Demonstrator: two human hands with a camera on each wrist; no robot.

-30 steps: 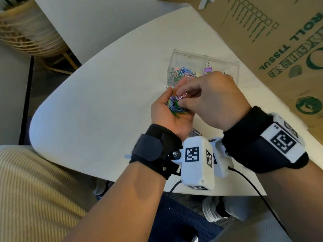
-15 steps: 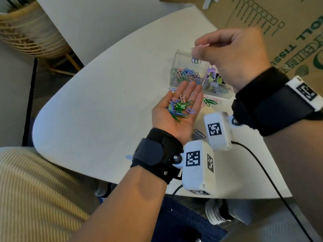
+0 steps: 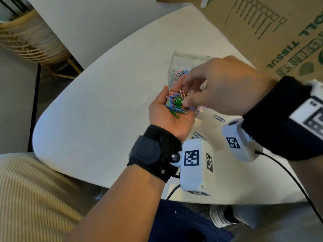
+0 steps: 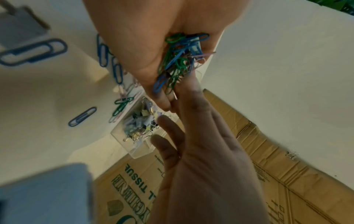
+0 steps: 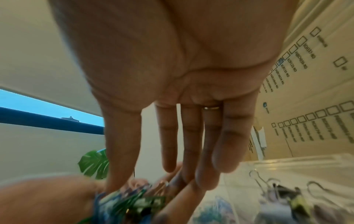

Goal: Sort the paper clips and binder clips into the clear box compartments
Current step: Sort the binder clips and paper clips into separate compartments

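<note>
My left hand [image 3: 170,119] lies palm up over the white table [image 3: 104,110], cupping a heap of coloured paper clips [image 3: 176,104]. My right hand [image 3: 192,96] reaches down from the right with straight fingers [image 5: 191,144] that touch the heap and hold nothing. Behind both hands stands the clear box [image 3: 181,58], partly hidden. Its left compartment holds paper clips [image 3: 178,74]; its right one holds binder clips [image 4: 138,125]. In the left wrist view the heap [image 4: 178,60] sits in my palm.
Loose blue paper clips [image 3: 219,118] [image 3: 199,136] lie on the table near my wrists, and more [image 4: 82,116] lie beside the box. A large cardboard carton [image 3: 279,32] stands close behind the box at the right. A wicker basket [image 3: 26,41] sits on the floor at left.
Half a second ago my right hand was raised over the box pinching a pink paper clip. It has come back down to the heap in my left palm with nothing in it.
</note>
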